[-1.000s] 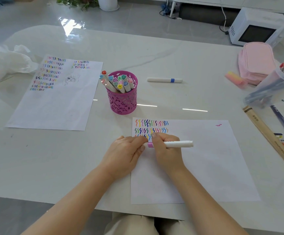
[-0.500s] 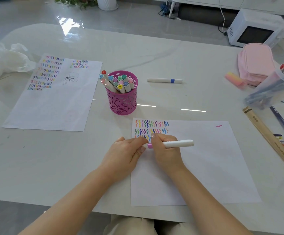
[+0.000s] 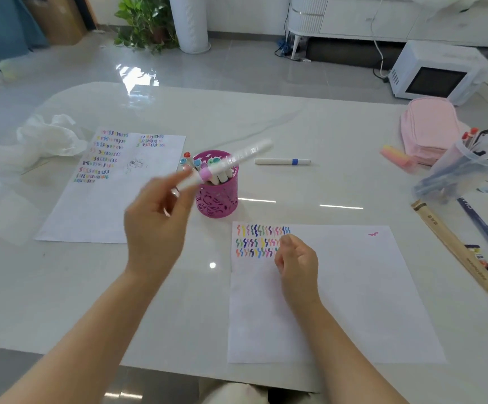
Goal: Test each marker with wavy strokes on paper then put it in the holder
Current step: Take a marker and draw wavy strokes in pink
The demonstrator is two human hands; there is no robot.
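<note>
Marker, white-barrelled with a pink band, is the one thing off the table in the head view, the only view there is. It hangs tilted and motion-blurred in front of the rim of the pink holder. The left hand pinches it near the lower end between thumb and fingertips, and the rest of the barrel sticks out up and to the right. The right hand rests on the paper just beside the rows of wavy strokes, its fingers loosely curled and apparently holding nothing.

The marker looks light, rigid and smooth, so a fingertip pinch should carry it easily. A grip this close to the end lets the long free part swing, though, and a hold nearer the middle would steer it better. The holder is already packed with capped markers, so the tip probably needs aiming at a gap. The cut-out holder seems light enough to tip if knocked. A blue-banded marker lies apart on the table.
</note>
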